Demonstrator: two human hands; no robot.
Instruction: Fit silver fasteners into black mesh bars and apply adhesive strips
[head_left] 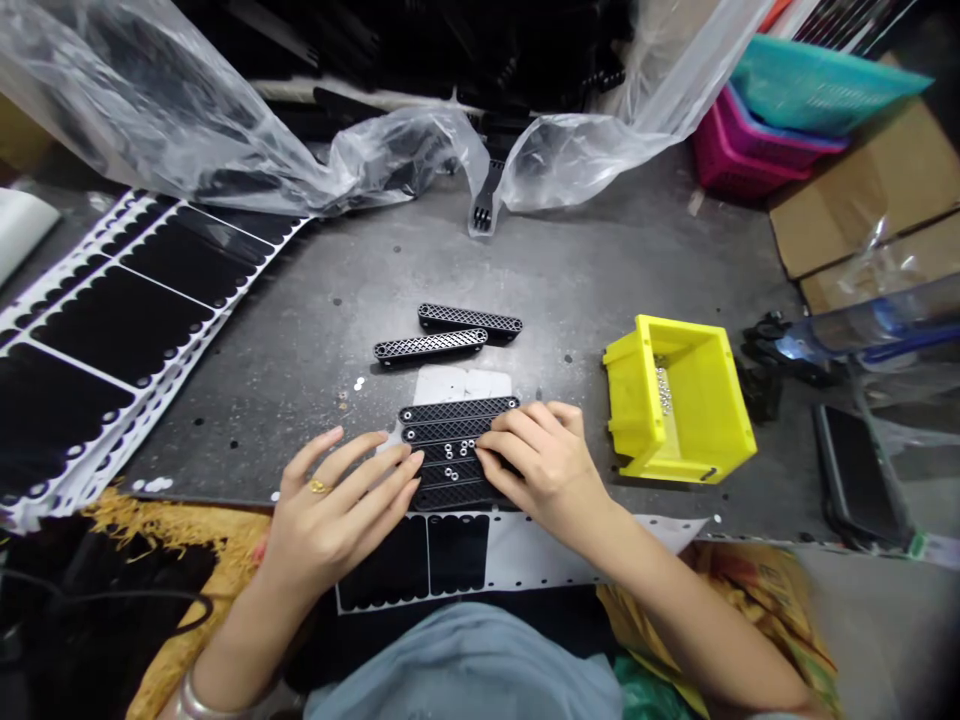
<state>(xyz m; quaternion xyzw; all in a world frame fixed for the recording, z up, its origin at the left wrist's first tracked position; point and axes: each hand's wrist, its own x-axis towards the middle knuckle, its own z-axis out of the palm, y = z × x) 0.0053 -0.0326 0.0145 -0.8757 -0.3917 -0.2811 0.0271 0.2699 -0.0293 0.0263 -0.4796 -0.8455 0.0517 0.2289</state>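
Observation:
Several black plastic bars with a lattice pattern [457,410] lie side by side in front of me. Small silvery nuts [450,472] are scattered over the middle bars, and a few sit at the bar ends. My left hand [334,510], wearing a gold ring, has its fingers stretched out, the tips at the bars' left ends. At the right side, my right hand [547,465] has thumb and fingers pinched together beside the nuts; what is between them is hidden. Two more lattice bars [431,345] lie farther back, their ends close together.
A yellow bin [679,440] with nuts inside stands on the right, near a phone [859,475]. Black cut sheets [97,320] cover the left side. Plastic film [405,150] hangs at the back; coloured baskets [750,140] and a cardboard box [870,190] are back right.

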